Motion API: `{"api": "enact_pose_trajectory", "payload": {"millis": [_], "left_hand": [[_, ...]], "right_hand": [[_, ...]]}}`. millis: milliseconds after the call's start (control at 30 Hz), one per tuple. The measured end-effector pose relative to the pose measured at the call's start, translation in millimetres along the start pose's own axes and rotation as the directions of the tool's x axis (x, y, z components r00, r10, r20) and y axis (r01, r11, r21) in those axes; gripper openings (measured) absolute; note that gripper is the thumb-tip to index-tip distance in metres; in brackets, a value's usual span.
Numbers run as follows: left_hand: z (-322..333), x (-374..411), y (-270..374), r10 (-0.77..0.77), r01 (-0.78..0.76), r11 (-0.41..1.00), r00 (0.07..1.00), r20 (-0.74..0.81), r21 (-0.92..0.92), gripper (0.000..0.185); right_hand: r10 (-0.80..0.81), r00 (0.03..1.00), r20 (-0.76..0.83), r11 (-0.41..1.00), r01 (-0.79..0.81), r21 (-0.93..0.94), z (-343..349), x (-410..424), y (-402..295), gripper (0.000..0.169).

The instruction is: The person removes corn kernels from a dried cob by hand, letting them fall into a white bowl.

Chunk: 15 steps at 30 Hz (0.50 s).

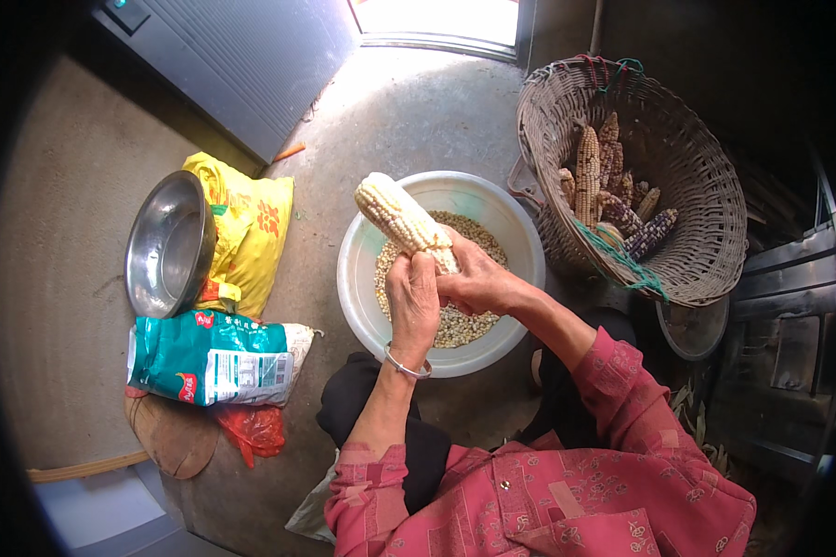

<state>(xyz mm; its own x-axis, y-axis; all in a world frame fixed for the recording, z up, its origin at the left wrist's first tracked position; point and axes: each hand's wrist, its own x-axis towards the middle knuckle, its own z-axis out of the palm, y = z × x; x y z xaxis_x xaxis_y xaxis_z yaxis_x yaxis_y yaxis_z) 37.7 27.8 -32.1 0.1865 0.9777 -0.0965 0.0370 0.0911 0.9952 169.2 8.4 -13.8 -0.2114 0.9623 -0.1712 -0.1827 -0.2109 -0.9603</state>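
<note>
Both my hands grip one pale ear of corn [400, 212] above a white plastic basin [357, 278]. My left hand [414, 296], with a metal bangle at its wrist, presses its thumb near the ear's lower end. Around that same end my right hand [484, 275] is wrapped from the other side. Bare cob shows at the lower end, while rows of kernels cover the upper part. Beneath the hands, loose corn kernels [460, 331] cover the basin's bottom. The hands hide part of them.
At the right, a tilted wicker basket [697, 209] holds several corn ears [588, 174], some with dark kernels. To the left stand a steel bowl [164, 247], a yellow sack [268, 230], a green bag [174, 348] and a red plastic bag [254, 428]. A grey door [244, 63] stands ajar ahead.
</note>
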Motion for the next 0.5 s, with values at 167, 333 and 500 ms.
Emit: {"api": "enact_pose_trajectory", "payload": {"millis": [167, 333, 500], "left_hand": [[-2, 0, -6, 0.011, -0.014, 0.999, 0.999, -0.048, -0.043, 0.019], [4, -5, 22, -0.145, 0.136, 0.949, 0.989, -0.013, -0.284, 0.032], [-2, 2, 1, -0.011, 0.013, 0.982, 1.0, 0.013, -0.19, 0.038]], "right_hand": [[0.032, 0.998, 0.053, 0.998, -0.035, 0.045, -2, 0, -3, 0.061], [0.04, 0.998, 0.048, 0.994, -0.045, 0.098, -4, -3, -9, 0.052], [0.104, 0.991, 0.085, 0.983, -0.116, 0.143, -7, -3, -5, 0.045]]}}
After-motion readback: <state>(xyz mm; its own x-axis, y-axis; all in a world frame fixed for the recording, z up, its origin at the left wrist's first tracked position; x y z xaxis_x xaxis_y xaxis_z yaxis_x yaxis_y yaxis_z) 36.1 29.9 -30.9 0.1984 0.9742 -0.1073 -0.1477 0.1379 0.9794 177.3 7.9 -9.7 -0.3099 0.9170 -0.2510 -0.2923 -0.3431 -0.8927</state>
